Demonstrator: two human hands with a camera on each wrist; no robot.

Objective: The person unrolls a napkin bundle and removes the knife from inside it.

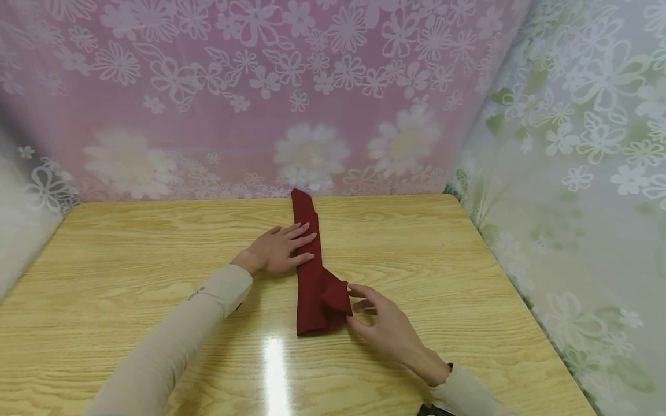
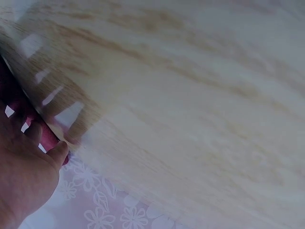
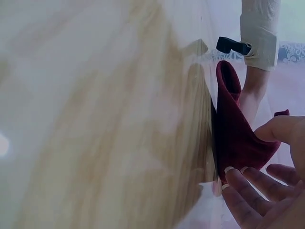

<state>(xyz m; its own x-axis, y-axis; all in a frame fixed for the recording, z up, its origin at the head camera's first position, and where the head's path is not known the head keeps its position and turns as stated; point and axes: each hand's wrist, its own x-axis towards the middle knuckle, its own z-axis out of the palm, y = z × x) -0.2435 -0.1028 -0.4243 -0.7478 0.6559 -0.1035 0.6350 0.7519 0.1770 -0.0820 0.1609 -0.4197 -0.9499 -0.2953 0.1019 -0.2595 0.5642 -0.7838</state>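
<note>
A dark red folded cloth (image 1: 309, 289) lies lengthwise on the wooden table, a long narrow strip with a wider near end. At that near end its right corner is turned up into a raised flap (image 1: 337, 297). My left hand (image 1: 283, 249) rests on the strip from the left, fingers spread and fairly straight across it. From the right, my right hand (image 1: 387, 326) holds the flap's outer edge between thumb and fingers. In the right wrist view the cloth (image 3: 243, 138) curves upward, with the thumb on one side and the fingertips (image 3: 229, 170) along its lower edge.
The wooden table (image 1: 140, 242) has a glossy top with a bright light reflection near its front. The strip's far tip reaches the table's back edge. A pink flowered curtain (image 1: 234, 115) hangs behind, and a pale green flowered one (image 1: 588, 173) hangs at the right.
</note>
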